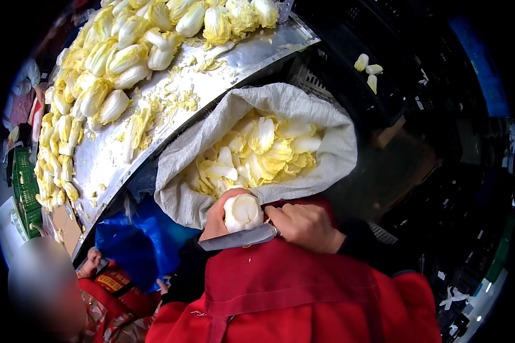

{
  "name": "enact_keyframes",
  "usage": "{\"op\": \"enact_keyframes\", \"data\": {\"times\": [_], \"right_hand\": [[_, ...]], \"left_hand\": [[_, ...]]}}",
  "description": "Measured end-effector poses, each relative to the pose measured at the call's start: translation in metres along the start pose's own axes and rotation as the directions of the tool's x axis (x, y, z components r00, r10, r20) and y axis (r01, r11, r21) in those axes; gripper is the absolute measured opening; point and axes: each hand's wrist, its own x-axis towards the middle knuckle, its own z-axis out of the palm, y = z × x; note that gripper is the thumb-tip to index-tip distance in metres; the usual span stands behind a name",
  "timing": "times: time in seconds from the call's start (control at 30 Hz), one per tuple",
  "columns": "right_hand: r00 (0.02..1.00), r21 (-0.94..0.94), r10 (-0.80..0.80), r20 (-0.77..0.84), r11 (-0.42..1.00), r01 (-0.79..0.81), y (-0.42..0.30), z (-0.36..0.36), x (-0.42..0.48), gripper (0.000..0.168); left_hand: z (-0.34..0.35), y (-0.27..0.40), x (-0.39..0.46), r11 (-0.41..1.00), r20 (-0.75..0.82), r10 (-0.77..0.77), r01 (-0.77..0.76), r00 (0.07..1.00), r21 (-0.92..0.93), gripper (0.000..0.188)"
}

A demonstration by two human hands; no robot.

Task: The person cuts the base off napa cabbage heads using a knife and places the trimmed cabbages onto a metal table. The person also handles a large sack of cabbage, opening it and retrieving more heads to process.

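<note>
My left hand (216,221) grips a napa cabbage, whose pale cut base (243,211) faces up toward me. In my right hand (305,226) is a knife; its broad metal blade (238,238) points left, just below the cabbage base. Whether the edge touches the cabbage I cannot tell. Both hands are close in front of my red apron (279,278). Right beyond them a white woven sack (339,167) stands with its mouth spread wide, holding loose yellow and white cabbage leaves (279,152). The rest of the held cabbage is hidden by my fingers and the base.
A metal table (116,160) curves across the upper left, bearing heaped napa cabbages (128,60) and leaf scraps (178,100). Black crates (369,103), one with a few small cabbages (372,69), stand right. At lower left a co-worker in red (116,283) holds blue plastic sheeting (141,244).
</note>
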Motion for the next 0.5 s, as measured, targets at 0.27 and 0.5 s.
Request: {"op": "enact_keyframes", "data": {"times": [0.27,0.5], "right_hand": [[0.997,0.022,0.009,0.074,1.000,-0.010,-0.002,-0.007,-0.002,0.019],[0.999,0.011,-0.035,0.001,0.999,0.035,0.002,-0.004,-0.004,0.002]], "left_hand": [[-0.006,-0.013,-0.002,0.995,-0.024,0.071,-0.069,0.997,0.070,0.060],[-0.002,-0.022,-0.003,0.995,-0.077,0.100,-0.098,0.992,0.030,0.069]]}}
